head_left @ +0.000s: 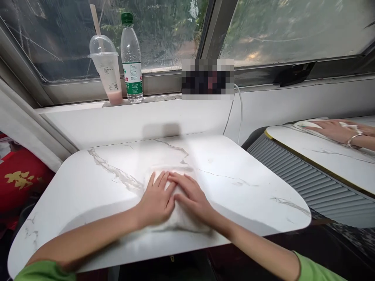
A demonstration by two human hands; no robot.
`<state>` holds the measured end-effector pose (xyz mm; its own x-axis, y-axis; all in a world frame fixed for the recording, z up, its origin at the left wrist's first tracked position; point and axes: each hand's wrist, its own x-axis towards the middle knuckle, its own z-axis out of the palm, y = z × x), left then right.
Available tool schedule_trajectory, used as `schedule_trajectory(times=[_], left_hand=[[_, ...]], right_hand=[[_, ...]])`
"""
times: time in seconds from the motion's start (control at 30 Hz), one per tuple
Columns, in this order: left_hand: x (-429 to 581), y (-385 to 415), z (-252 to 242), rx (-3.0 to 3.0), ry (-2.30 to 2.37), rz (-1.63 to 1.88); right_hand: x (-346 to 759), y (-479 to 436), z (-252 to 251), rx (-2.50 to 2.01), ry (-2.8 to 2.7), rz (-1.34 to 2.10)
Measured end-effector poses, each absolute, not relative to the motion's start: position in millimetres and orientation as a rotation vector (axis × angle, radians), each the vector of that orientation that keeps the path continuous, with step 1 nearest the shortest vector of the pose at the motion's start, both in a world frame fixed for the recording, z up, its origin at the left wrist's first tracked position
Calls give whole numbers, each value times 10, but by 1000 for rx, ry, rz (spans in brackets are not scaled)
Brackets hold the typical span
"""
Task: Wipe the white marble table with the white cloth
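Note:
A white cloth (178,218) lies folded near the front edge of a white marble-patterned table (234,187). Resting flat on its left part is my left hand (156,199), fingers stretched out and pointing away from me. My right hand (191,195) lies on the cloth's right side, its fingers extended and slanting left. The fingertips of the two hands meet or overlap near the cloth's far side. Both palms face down, so the cloth beneath them is hidden.
On the window ledge stand a plastic cup (107,74) with a straw and a green-capped bottle (131,58). A white cable (240,105) hangs behind the table. At right, another person's hands (334,130) rest on white material on a second table (328,152). A red bag (23,179) is at left.

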<state>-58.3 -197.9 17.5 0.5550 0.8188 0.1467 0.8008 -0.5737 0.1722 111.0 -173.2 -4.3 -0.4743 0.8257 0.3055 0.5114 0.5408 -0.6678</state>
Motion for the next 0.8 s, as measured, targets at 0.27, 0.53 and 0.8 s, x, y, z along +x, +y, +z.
schedule_trajectory(times=[0.27, 0.53, 0.8], left_hand=[[-848, -2304, 173, 2610, 1622, 284], [-1430, -1187, 138, 2425, 1989, 242], [-1634, -794, 139, 2462, 2021, 283]], right_hand=[[817, -1776, 70, -755, -2570, 483], [-43, -648, 2, -898, -2599, 193], [-267, -331, -44, -1019, -2496, 150]])
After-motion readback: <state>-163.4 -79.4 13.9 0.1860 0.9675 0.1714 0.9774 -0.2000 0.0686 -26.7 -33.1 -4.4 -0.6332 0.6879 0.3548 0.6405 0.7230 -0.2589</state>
